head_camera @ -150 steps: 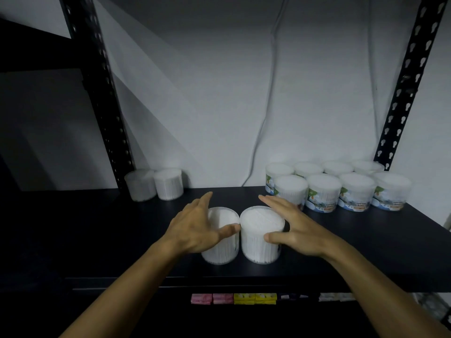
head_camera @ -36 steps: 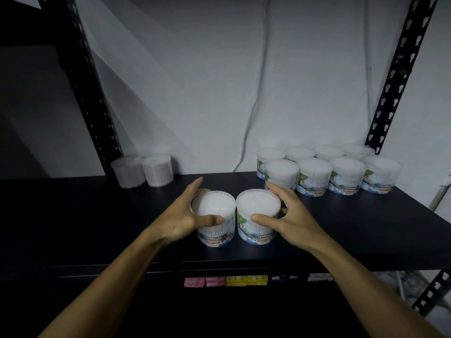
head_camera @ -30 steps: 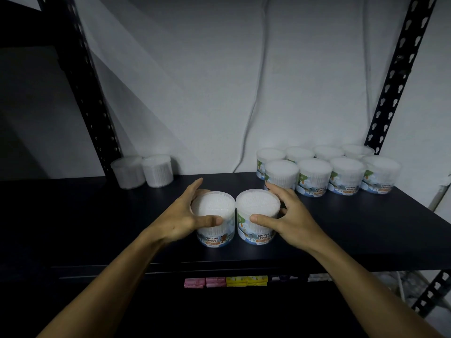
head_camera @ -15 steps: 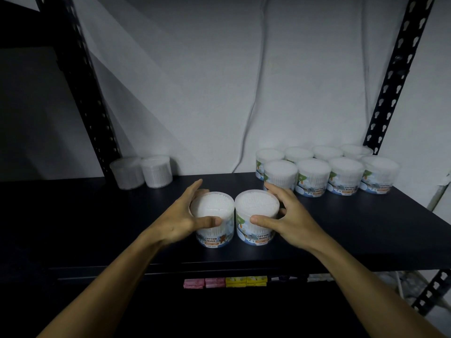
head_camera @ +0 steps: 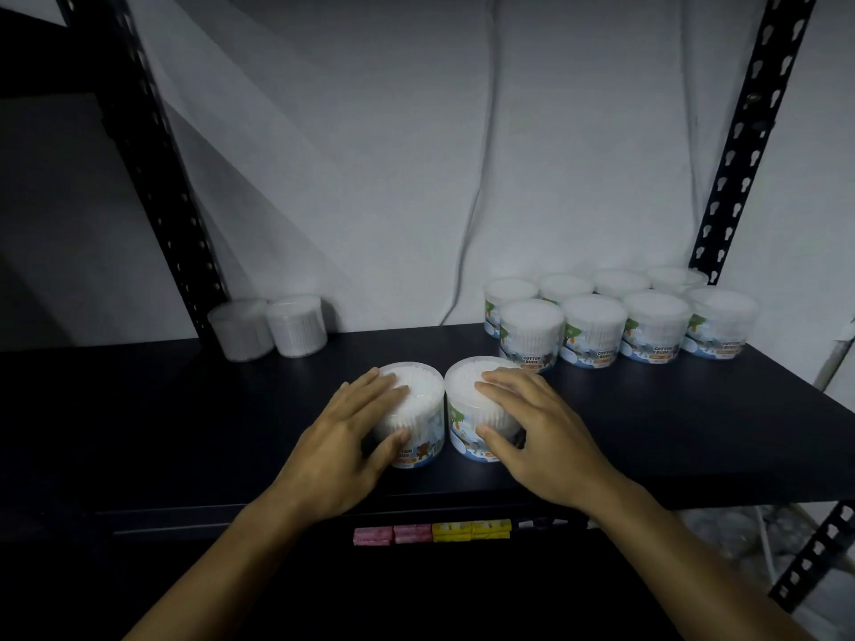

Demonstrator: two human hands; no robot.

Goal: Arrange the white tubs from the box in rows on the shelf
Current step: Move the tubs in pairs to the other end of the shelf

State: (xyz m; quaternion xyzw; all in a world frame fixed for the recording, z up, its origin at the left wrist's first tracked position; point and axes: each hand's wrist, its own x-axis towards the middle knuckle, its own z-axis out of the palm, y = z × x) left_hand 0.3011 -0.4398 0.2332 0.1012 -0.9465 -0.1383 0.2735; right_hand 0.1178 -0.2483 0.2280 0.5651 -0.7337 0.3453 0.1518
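Note:
Two white cotton-bud tubs stand side by side, touching, near the front of the black shelf [head_camera: 185,432]. My left hand [head_camera: 351,437] lies over the left tub [head_camera: 425,386], fingers across its lid and thumb against its front wall. My right hand [head_camera: 532,427] covers the right tub [head_camera: 462,386] the same way, thumb pressed on its label. At the back right, several more tubs [head_camera: 592,330] stand in two rows with labels facing forward. The box is out of view.
Two plain tubs [head_camera: 268,328] stand at the back left beside the left black upright [head_camera: 152,178]. The right upright [head_camera: 740,145] rises behind the rows. Pink and yellow packets [head_camera: 430,532] lie on the level below. A cable hangs down the white wall.
Both hands have slid from the sides of the two front tubs up onto their lids, thumbs now on the front walls. The tubs stay in about the same spot.

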